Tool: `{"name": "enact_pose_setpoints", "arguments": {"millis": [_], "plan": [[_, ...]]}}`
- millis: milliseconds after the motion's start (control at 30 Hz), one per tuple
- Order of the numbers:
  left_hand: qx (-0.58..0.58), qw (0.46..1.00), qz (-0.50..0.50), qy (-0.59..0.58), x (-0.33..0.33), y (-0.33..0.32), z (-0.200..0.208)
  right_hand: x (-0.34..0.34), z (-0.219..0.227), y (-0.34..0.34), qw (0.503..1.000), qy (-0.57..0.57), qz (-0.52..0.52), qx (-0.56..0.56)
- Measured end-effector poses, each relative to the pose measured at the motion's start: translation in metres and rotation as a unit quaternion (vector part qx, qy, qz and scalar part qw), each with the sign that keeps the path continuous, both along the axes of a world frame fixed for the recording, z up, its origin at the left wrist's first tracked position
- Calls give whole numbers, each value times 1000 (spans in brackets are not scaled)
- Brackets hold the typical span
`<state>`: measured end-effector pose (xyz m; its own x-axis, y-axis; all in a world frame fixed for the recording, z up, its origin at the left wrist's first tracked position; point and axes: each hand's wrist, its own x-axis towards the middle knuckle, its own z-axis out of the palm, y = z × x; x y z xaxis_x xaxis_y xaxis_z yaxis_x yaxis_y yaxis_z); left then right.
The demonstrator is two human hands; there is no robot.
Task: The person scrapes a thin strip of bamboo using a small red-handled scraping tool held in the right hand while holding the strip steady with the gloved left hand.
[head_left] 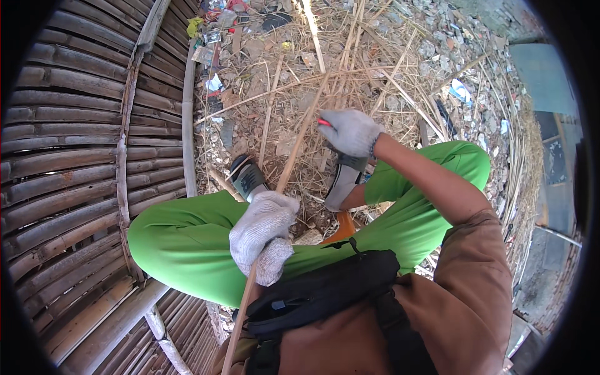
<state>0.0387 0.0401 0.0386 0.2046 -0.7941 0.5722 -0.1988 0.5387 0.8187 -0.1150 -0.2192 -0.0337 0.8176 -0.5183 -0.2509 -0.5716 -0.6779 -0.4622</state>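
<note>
My left hand [264,231], in a whitish knit glove, is closed round a long thin bamboo strip [293,156]. The strip slants from the littered ground ahead, through that hand, down past my left side. My right hand [351,132], also gloved, is closed just right of the strip's far part, above my right foot. A small red end of something [324,122] pokes out at its fingers. The rest of that red thing is hidden in the glove, so its kind does not show. Whether it touches the strip I cannot tell.
On the left stands a bamboo slat wall [69,150]. Loose bamboo strips [403,90], shavings and rubbish cover the ground ahead. My bent knees in green trousers [187,240] flank the work, with sandals [248,175] below. An orange object [341,227] sits between my legs; a black bag [325,284] lies at my waist.
</note>
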Motion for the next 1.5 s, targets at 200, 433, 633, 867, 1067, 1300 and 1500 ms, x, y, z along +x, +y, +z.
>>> {"name": "enact_pose_setpoints", "arguments": {"millis": [200,433,633,867,1067,1300,1500], "plan": [[1,997,-32,-64,-13,-1,11,-10,50,66,1000,-2,-2,4],[-14,988,-55,-140,-21,3,11,-18,91,89,995,-25,86,-34],[-10,986,-67,-152,-22,3,20,-18,104,91,994,18,105,-21],[-13,983,-83,-161,-22,2,15,-12,68,52,990,88,87,-60],[-15,983,-80,-162,-19,1,15,-4,106,79,986,70,148,-15],[-10,982,-94,-163,-17,-3,14,1,92,64,983,95,153,-43],[-21,984,-99,-149,-20,-3,18,5,70,34,976,157,122,-84]]}}
